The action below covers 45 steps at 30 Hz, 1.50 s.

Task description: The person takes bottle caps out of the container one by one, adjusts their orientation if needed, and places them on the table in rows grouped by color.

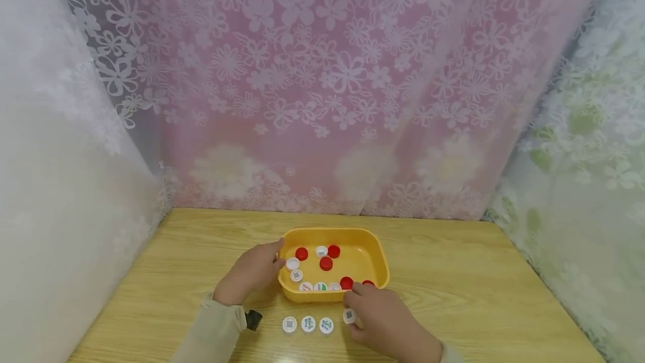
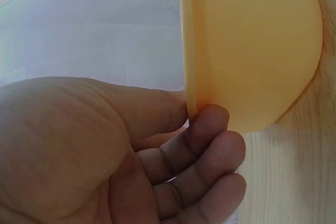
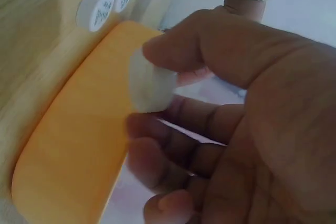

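Our left hand [image 1: 254, 270] is pinching the tray [image 1: 322, 296] by its left rim, the thumb lying inside and the fingers outside. The tray is stretching away to the right of that hand, its long axis running crosswise, from one hand toward the other. Inside it, just right of the left hand, white caps [image 1: 293, 264] are lying, with red caps [image 1: 326, 263] farther right.

Nearer to us than the left hand and to its right, three caps [image 1: 308, 324] are lying print up on the table [image 1: 453, 273]; their row is running alongside the tray, its right end pointing at the right hand [image 1: 385, 318]. That hand is pinching a fourth cap [image 1: 350, 316] by its edge between thumb and fingers. Being round, this cap is showing no long axis; its printed face is pointing upward. Whether it is touching the table, we cannot tell.

We are, as we judge it, laying out caps in the row while steadying the tray. The next move seems to be calling for setting this cap flat, print up, just left of the right hand, then loosening the fingers without nudging its neighbour.
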{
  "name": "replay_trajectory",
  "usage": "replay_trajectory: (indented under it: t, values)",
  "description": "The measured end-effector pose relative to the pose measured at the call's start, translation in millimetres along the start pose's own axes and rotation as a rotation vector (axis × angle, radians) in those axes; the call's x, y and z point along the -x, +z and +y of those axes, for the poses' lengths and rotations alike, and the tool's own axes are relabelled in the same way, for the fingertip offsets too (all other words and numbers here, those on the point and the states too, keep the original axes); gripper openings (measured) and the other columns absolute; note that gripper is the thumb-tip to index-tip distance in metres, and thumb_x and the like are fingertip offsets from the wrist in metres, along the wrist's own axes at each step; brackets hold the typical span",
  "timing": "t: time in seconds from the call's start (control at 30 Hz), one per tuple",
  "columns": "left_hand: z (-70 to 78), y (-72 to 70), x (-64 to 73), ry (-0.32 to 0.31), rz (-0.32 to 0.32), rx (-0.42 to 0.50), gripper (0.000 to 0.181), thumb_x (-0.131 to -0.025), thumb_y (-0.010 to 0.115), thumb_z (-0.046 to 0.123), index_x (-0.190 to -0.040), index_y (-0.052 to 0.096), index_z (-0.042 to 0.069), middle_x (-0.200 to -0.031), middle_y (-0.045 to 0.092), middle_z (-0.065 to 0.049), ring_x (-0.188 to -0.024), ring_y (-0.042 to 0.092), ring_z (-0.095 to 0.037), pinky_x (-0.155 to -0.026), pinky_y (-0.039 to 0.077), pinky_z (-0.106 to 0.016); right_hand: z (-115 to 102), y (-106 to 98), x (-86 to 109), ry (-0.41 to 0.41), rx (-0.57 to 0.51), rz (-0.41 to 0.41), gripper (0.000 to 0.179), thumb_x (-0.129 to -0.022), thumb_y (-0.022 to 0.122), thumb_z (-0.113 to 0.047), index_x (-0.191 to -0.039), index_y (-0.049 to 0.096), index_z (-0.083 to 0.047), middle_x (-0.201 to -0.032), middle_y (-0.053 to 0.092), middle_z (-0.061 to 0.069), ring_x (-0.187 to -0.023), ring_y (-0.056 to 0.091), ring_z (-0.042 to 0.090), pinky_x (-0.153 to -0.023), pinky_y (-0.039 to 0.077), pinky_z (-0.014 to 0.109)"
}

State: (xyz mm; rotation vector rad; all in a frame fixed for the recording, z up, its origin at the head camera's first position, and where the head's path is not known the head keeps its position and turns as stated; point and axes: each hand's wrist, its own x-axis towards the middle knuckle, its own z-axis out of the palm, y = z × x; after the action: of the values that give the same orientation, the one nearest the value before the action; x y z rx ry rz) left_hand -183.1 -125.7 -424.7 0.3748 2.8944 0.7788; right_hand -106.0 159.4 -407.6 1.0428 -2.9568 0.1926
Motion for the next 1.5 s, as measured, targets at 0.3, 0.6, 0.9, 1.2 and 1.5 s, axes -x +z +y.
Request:
replay_trajectory:
  t: [0.3, 0.6, 0.9, 1.2, 1.5]
  values:
    - [-2.0, 1.3, -1.8, -0.015, -0.006, -0.012, 0.06, -0.103, 0.065, 0.022, -0.156, 0.045, 0.005, -0.087, 0.062, 0.003, -0.073, 0.052, -0.014, -0.073, 0.048, -0.034, -4, 20, -7.9, 0.075, 0.023, -0.078, 0.023, -0.086, 0.083, -0.034, -0.08, 0.064, -0.022, -0.066, 0.047, -0.013, -0.058, 0.041, 0.01, -0.06, 0.04, 0.026]
    - [-2.1, 0.9, -3.0, 0.004, 0.003, -0.023, 0.059, -0.103, 0.066, 0.022, -0.156, 0.046, 0.004, -0.084, 0.061, 0.004, -0.072, 0.051, -0.014, -0.073, 0.048, -0.034, -4, 29, -10.8, 0.091, -0.001, -0.102, 0.02, -0.09, 0.08, -0.03, -0.084, 0.063, -0.023, -0.072, 0.048, -0.013, -0.061, 0.042, 0.009, -0.059, 0.039, 0.027]
    - [-0.8, -1.3, -1.8, -0.022, -0.011, 0.008, 0.06, -0.103, 0.066, 0.022, -0.157, 0.045, 0.007, -0.09, 0.064, 0.003, -0.077, 0.053, -0.014, -0.077, 0.05, -0.036, -3, 36, -16.3, 0.089, -0.034, -0.119, 0.016, -0.09, 0.079, -0.028, -0.086, 0.065, -0.022, -0.072, 0.046, -0.012, -0.062, 0.043, 0.009, -0.058, 0.038, 0.024]
    - [0.3, 0.1, -2.0, -0.031, -0.025, 0.016, 0.061, -0.103, 0.066, 0.023, -0.157, 0.044, 0.007, -0.094, 0.066, 0.001, -0.077, 0.054, -0.014, -0.078, 0.051, -0.037, -2, 41, -15.8, 0.129, -0.046, -0.166, 0.015, -0.089, 0.078, -0.028, -0.089, 0.065, -0.021, -0.074, 0.048, -0.012, -0.064, 0.044, 0.01, -0.06, 0.039, 0.027]
    - [1.5, 0.0, 0.8, -0.028, -0.014, 0.029, 0.06, -0.103, 0.066, 0.022, -0.157, 0.044, 0.007, -0.082, 0.057, 0.002, -0.068, 0.05, -0.015, -0.068, 0.045, -0.032, -6, 35, -10.9, 0.157, -0.054, -0.183, 0.016, -0.091, 0.078, -0.029, -0.096, 0.065, -0.022, -0.076, 0.051, -0.012, -0.065, 0.046, 0.01, -0.064, 0.046, 0.027]
